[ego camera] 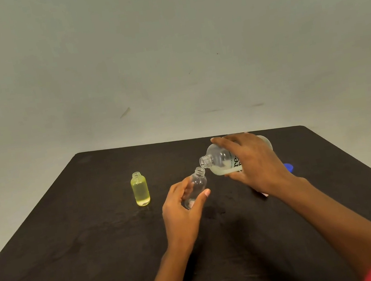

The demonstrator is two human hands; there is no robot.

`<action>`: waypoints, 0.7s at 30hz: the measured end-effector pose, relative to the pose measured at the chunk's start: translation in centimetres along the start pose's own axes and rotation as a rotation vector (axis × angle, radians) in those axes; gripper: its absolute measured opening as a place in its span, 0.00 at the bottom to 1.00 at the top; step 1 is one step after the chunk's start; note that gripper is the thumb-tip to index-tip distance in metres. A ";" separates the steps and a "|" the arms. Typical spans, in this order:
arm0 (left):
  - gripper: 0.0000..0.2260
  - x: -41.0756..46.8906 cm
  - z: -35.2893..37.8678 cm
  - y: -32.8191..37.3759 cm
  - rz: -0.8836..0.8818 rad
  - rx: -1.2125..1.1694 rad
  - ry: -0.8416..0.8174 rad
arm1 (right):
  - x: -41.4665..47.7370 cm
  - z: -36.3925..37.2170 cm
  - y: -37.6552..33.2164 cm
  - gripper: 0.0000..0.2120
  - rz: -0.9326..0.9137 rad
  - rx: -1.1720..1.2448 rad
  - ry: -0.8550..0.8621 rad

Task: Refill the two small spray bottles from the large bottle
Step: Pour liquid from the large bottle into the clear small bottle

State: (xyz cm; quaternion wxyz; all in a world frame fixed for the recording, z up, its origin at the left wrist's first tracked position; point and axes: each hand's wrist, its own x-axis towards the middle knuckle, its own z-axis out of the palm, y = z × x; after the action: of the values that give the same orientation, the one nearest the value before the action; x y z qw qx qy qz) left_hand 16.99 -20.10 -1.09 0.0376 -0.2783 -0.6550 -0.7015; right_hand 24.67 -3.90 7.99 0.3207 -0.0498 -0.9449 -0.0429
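Head view shows your left thumb (pixel 204 194) curled across the front of the empty small bottle (pixel 196 186) with the other fingers wrapped behind it. The left hand (pixel 182 216) thus has a closed grip low on the body, leaving the open neck free and tilted toward one o'clock. Your right fingers (pixel 225 143) spread over the top of the large bottle (pixel 218 159) and the thumb comes under it, so the right hand (pixel 256 165) clasps the labelled middle. That bottle lies nearly on its side, its open mouth just above and beside the small neck; whether they touch I cannot tell. Judge both as light, thin clear plastic: stiff at the threaded necks, yielding in the walls (a hard squeeze on the large one could surge the liquid), and likely slick if wet. Only a shallow pool of pale liquid lies along the large bottle's lower side, so it should weigh little and need a steeper tip to pour. Hold the small one round its lower body, as you do. At nine o'clock from it the other small bottle (pixel 140 188) stands upright on the dark table (pixel 76 254), uncapped and nearly full of yellow liquid. A blue cap (pixel 289 167) lies at three o'clock of your right hand.
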 end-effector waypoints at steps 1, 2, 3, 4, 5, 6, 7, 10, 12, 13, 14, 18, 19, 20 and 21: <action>0.19 0.0 0.0 0.0 -0.001 0.000 -0.001 | 0.0 0.0 0.0 0.38 -0.006 -0.005 0.002; 0.19 0.0 0.0 -0.1 -0.001 0.003 -0.001 | 0.0 0.0 0.0 0.38 -0.012 -0.010 0.004; 0.19 0.0 0.0 -0.1 -0.001 0.005 -0.003 | 0.0 0.0 0.0 0.38 -0.015 -0.015 0.004; 0.19 0.0 -0.1 -0.1 -0.001 0.005 -0.004 | 0.0 0.0 0.1 0.39 -0.017 -0.020 0.004; 0.19 0.0 -0.1 -0.1 -0.001 0.006 -0.005 | 0.0 0.0 0.1 0.39 -0.018 -0.025 0.003; 0.19 0.0 0.0 0.0 0.000 0.009 -0.005 | 0.0 0.0 0.1 0.39 -0.019 -0.030 0.001; 0.19 0.0 0.0 0.0 0.001 0.015 -0.006 | 0.1 0.0 0.1 0.40 -0.020 -0.033 -0.001; 0.19 0.0 -0.1 0.0 0.000 0.021 -0.010 | 0.0 0.1 0.1 0.40 -0.028 -0.034 0.004; 0.19 0.0 -0.1 0.1 -0.001 0.022 -0.008 | 0.0 0.1 0.1 0.40 -0.028 -0.028 0.004; 0.19 0.0 -0.1 0.1 -0.002 0.021 -0.005 | 0.0 0.2 0.1 0.40 -0.029 -0.025 0.002; 0.19 0.0 -0.1 0.1 -0.005 0.019 0.000 | 0.0 0.2 0.2 0.40 -0.029 -0.023 0.001; 0.19 0.1 -0.1 0.1 -0.010 0.017 0.015 | 0.0 0.3 0.3 0.40 -0.033 -0.028 0.002; 0.20 0.1 -0.1 0.0 -0.010 0.019 0.019 | 0.0 0.3 0.3 0.40 -0.033 -0.028 0.000; 0.20 0.1 -0.1 0.0 -0.008 0.023 0.022 | 0.0 0.3 0.3 0.40 -0.029 -0.025 -0.004; 0.20 0.1 -0.1 0.0 -0.004 0.029 0.026 | 0.0 0.3 0.3 0.40 -0.027 -0.025 -0.006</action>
State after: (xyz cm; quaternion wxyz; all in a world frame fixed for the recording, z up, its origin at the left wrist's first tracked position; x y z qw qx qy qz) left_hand 16.91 -20.15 -1.02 0.0484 -0.2673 -0.6651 -0.6956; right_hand 24.53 -3.58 7.82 0.3166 -0.0410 -0.9459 -0.0587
